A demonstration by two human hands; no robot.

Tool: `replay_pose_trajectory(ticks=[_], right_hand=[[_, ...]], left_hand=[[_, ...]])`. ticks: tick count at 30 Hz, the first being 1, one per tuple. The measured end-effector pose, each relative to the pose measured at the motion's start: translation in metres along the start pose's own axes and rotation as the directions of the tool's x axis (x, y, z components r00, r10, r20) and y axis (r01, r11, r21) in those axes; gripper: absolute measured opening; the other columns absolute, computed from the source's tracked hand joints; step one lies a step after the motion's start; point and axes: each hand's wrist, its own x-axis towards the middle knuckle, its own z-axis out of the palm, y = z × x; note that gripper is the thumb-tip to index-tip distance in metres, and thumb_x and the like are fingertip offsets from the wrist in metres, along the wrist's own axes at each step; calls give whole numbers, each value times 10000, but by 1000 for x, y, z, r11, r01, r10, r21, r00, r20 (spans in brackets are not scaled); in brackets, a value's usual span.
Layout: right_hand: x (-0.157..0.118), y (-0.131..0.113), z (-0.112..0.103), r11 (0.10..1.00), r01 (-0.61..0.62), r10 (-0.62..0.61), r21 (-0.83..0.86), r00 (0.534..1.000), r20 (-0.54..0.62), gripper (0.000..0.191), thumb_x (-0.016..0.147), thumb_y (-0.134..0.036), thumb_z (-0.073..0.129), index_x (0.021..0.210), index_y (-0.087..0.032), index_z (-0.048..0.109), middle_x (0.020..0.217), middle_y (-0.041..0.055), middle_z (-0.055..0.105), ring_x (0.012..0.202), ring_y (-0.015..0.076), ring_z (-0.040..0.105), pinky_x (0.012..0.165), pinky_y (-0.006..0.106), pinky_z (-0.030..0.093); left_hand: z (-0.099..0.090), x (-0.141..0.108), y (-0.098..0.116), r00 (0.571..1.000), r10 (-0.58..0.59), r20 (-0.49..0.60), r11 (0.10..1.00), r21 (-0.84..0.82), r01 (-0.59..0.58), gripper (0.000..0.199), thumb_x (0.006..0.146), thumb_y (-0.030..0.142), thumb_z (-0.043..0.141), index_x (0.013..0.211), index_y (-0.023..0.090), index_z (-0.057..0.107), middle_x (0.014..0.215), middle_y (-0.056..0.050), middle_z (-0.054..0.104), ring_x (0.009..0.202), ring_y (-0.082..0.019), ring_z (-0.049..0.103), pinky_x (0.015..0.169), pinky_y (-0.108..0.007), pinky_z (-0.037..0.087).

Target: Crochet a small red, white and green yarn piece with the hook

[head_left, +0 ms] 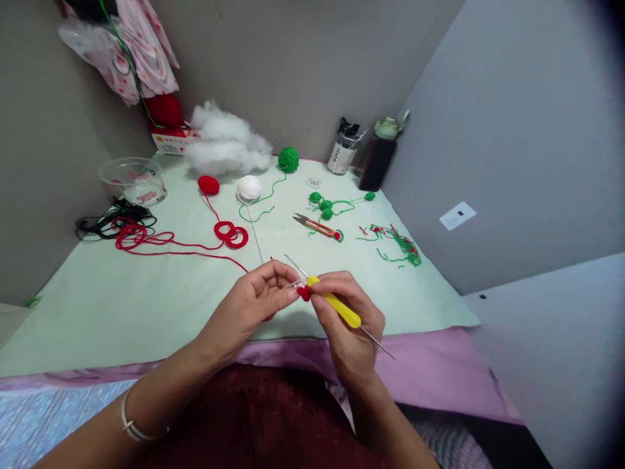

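Just over the table's front part, my right hand (349,319) is closed round the yellow handle of a crochet hook (342,309), whose thin metal shaft sticks out at both ends. My left hand (263,293) pinches a small red and white crochet piece (305,293) between thumb and fingers. Both hands meet at this piece, and the fingers partly hide it. White yarn runs back to a white yarn ball (249,188). Red yarn (215,254) trails from the left toward my left hand.
Orange thread snips (317,225) lie beyond my hands. A red yarn ball (209,185), green yarn ball (288,159), white stuffing (227,143) and plastic tub (134,180) stand behind. Yarn scraps (403,244) and a dark bottle (379,159) are at right, near the wall.
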Motion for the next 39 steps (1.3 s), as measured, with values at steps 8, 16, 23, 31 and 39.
replay_pose_trajectory(ticks=[8, 16, 23, 31, 39], right_hand=[[-2, 2, 3, 1000, -26, 26, 18, 999, -21, 248, 936, -75, 711, 1034, -300, 748, 948, -24, 721, 896, 128, 674, 790, 270, 540], [-3, 4, 3, 992, -92, 96, 81, 994, -46, 164, 934, -138, 737, 1004, -283, 770, 899, -15, 729, 826, 137, 679, 727, 280, 534], [-2, 8, 5, 985, -137, 142, 102, 989, -44, 191, 994, -234, 674, 1073, -341, 812, 937, -4, 746, 862, 151, 674, 768, 308, 540], [0, 9, 3, 950, -228, 246, 214, 967, -59, 108, 872, -189, 801, 924, -283, 812, 844, -12, 729, 760, 132, 676, 669, 267, 541], [18, 18, -21, 805, -376, 511, 459, 833, -214, 151, 715, -265, 863, 828, -231, 769, 714, -25, 676, 613, 103, 584, 569, 240, 487]], left_hand=[[4, -7, -3, 995, 82, -60, 976, 206, -68, 187, 939, 405, 706, 919, 219, 701, 827, 3, 605, 755, -158, 520, 657, -282, 396], [0, -5, -7, 999, 38, -25, 995, 98, -35, 169, 944, 394, 736, 918, 227, 744, 792, 26, 604, 639, -115, 412, 590, -267, 322], [1, -9, -7, 1000, 8, -19, 999, 46, -7, 197, 931, 414, 748, 878, 224, 749, 804, 12, 679, 601, -115, 422, 574, -272, 316], [-12, 2, 3, 996, 86, -23, 947, 312, -75, 252, 898, 421, 728, 751, 217, 741, 713, 2, 643, 649, -150, 487, 623, -276, 381], [-128, -1, 46, 959, 173, -224, 771, 637, 10, 392, 925, 426, 688, 635, 178, 595, 626, 74, 473, 628, -80, 401, 616, -191, 309]])
